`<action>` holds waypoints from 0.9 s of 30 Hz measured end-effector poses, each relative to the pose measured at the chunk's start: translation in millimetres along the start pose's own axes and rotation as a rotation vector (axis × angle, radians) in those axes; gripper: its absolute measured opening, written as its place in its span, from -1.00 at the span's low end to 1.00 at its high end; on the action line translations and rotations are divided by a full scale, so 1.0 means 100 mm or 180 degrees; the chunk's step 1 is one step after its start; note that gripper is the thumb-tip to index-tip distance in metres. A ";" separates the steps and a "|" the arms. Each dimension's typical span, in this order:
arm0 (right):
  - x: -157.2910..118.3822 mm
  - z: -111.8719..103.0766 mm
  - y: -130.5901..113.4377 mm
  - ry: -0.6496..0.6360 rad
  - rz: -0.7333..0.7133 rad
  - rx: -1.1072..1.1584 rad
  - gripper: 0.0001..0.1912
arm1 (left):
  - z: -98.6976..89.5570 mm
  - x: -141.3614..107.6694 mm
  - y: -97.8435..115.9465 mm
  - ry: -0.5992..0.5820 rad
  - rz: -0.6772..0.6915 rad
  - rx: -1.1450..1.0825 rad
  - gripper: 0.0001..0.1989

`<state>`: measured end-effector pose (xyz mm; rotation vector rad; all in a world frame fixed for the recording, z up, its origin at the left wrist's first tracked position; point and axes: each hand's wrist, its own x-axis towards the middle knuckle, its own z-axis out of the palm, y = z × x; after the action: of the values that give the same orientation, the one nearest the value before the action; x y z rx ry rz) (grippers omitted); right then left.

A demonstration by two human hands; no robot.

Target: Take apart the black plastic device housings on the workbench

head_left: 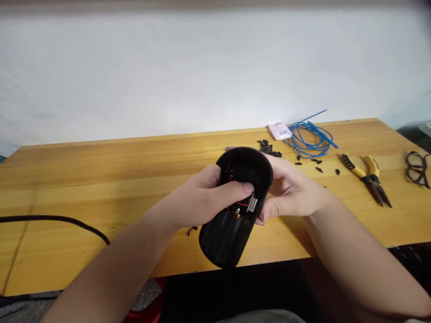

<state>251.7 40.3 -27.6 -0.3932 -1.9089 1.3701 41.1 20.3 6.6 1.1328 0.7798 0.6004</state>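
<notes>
Bare forearms (101, 264) lead to a two-handed grip on an open black plastic shell (218, 246), held over the table's (101, 179) front edge: left hand (198, 197) thumb inside beside a metal connector (252, 204), right hand (289, 190) cupping the far side. Pliers (370, 181) lie toward the right end.

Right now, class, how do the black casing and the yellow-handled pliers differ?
The black casing sits in the left hand and right hand; the yellow-handled pliers lie on the wooden table. The casing is rounded, hollow, red-wired; the pliers are long with a pointed metal nose. Both show black.
</notes>
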 end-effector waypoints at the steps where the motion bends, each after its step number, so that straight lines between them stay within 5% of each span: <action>1: 0.02 0.00 0.00 -0.0099 -0.0067 0.0108 -0.20 | 0.01 0.00 -0.01 0.0138 -0.0013 0.0040 -0.90; 6: 0.07 0.00 0.02 -0.0209 -0.0033 0.0329 -0.32 | 0.04 0.07 -0.07 0.0687 -0.0243 -0.0025 -0.80; 9: 0.05 0.02 0.00 -0.0113 0.0036 0.0179 -0.26 | 0.05 0.10 -0.11 0.0678 -0.0116 -0.0200 -0.78; 13: 0.00 0.14 -0.01 0.0727 -0.0137 -0.0086 -0.08 | 0.05 0.11 -0.12 0.0567 0.0188 -0.0633 -0.76; 16: -0.04 0.25 -0.02 0.1315 -0.0529 -0.0554 -0.22 | 0.04 0.12 -0.12 0.0711 0.0411 -0.0833 -0.73; 20: -0.05 0.34 -0.05 0.1436 -0.0775 -0.1170 -0.47 | 0.02 0.14 -0.16 0.1345 0.0414 -0.0868 -0.72; 27: -0.05 0.49 0.03 0.1528 -0.0738 -0.1028 -0.21 | 0.10 0.09 -0.16 0.2495 0.0304 -0.0260 -0.69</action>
<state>219.8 4.7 -39.7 -0.5788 -1.7012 0.7332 54.9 16.2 -8.7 0.8484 1.3538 1.1759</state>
